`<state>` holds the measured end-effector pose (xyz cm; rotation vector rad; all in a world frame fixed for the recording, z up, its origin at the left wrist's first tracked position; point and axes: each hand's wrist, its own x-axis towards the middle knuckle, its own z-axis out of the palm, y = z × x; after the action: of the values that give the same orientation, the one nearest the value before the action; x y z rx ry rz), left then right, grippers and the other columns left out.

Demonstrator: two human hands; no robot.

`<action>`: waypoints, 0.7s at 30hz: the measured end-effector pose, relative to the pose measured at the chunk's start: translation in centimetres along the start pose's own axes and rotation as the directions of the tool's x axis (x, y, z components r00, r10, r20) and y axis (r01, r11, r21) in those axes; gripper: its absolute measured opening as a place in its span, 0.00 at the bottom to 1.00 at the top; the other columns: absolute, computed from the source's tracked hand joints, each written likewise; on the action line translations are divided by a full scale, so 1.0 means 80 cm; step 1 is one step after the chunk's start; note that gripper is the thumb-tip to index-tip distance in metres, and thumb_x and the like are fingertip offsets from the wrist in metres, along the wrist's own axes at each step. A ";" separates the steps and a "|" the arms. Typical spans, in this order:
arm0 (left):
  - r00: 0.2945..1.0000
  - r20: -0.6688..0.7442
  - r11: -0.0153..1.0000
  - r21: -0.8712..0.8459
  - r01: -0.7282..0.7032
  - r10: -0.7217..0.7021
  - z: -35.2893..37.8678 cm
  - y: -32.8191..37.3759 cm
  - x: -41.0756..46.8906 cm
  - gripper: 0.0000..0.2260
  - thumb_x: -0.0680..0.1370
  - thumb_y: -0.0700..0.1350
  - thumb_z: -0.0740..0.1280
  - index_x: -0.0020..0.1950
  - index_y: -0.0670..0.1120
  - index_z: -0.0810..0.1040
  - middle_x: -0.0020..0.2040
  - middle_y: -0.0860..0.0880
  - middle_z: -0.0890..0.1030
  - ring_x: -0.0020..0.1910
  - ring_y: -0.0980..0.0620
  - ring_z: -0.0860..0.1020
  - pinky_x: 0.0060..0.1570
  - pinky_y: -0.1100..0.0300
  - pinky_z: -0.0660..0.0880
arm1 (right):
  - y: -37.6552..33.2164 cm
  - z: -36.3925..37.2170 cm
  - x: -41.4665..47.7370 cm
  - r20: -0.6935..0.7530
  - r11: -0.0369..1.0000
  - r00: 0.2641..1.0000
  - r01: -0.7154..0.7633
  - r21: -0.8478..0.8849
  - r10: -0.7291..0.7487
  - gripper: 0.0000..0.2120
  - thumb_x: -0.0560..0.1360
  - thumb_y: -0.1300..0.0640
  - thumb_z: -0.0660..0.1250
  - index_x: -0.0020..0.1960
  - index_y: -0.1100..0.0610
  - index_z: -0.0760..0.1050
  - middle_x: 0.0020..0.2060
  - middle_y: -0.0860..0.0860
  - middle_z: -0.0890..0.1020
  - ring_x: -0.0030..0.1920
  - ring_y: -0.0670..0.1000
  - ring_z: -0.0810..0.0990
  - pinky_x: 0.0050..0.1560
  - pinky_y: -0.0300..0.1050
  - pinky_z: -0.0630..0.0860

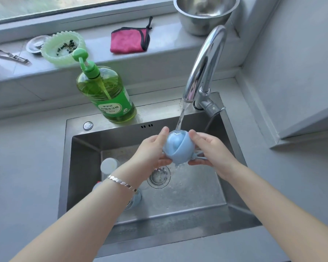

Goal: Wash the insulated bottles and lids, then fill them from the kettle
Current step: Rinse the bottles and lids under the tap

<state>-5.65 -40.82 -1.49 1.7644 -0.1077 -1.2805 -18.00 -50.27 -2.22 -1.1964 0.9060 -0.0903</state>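
Both hands grip a blue lid [179,146] over the middle of the sink [235,210]: the left hand [151,152] clasps its left side, the right hand [209,150] its right side and looped strap. Water from the tap [203,65] runs onto the lid's top and drips off below, above the drain [158,177]. A white bottle [108,165] lies near the sink's left wall, partly hidden by the left forearm. A soap bottle [107,93] stands on the sink's back rim.

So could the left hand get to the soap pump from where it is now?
Probably yes: the soap bottle stands on the sink rim behind the left hand, nothing between, but that hand must first release the blue lid.
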 end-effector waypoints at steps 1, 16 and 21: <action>1.000 -0.010 1.000 0.017 -0.016 0.016 0.005 0.002 0.002 0.17 0.80 0.56 0.58 0.53 0.44 0.77 0.44 0.45 0.80 0.32 0.53 0.77 0.28 0.66 0.75 | 0.000 -0.003 -0.003 0.001 1.000 1.000 0.010 -0.004 -0.010 0.19 0.70 0.40 0.62 0.52 0.52 0.78 0.44 0.53 0.81 0.36 0.48 0.81 0.34 0.40 0.79; 0.991 0.085 0.967 -0.240 -0.080 0.103 -0.034 0.003 -0.020 0.07 0.77 0.47 0.64 0.54 0.49 0.75 0.46 0.42 0.83 0.40 0.45 0.83 0.45 0.52 0.81 | -0.004 0.021 0.016 0.064 0.868 0.915 0.398 -0.298 -0.398 0.27 0.59 0.57 0.80 0.53 0.45 0.73 0.50 0.45 0.80 0.49 0.43 0.78 0.49 0.35 0.75; 0.943 0.142 0.953 -0.089 -0.291 0.301 -0.038 -0.011 -0.020 0.24 0.63 0.34 0.77 0.53 0.50 0.73 0.52 0.43 0.81 0.44 0.46 0.82 0.45 0.52 0.81 | 0.015 0.014 0.005 0.098 0.818 0.868 0.492 -0.299 -0.486 0.30 0.59 0.56 0.80 0.56 0.42 0.70 0.59 0.46 0.74 0.61 0.42 0.73 0.61 0.34 0.69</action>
<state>-4.35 -37.60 -0.91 1.5233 -0.3993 -1.1827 -17.50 -49.15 -3.39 -1.7140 0.5862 -0.3614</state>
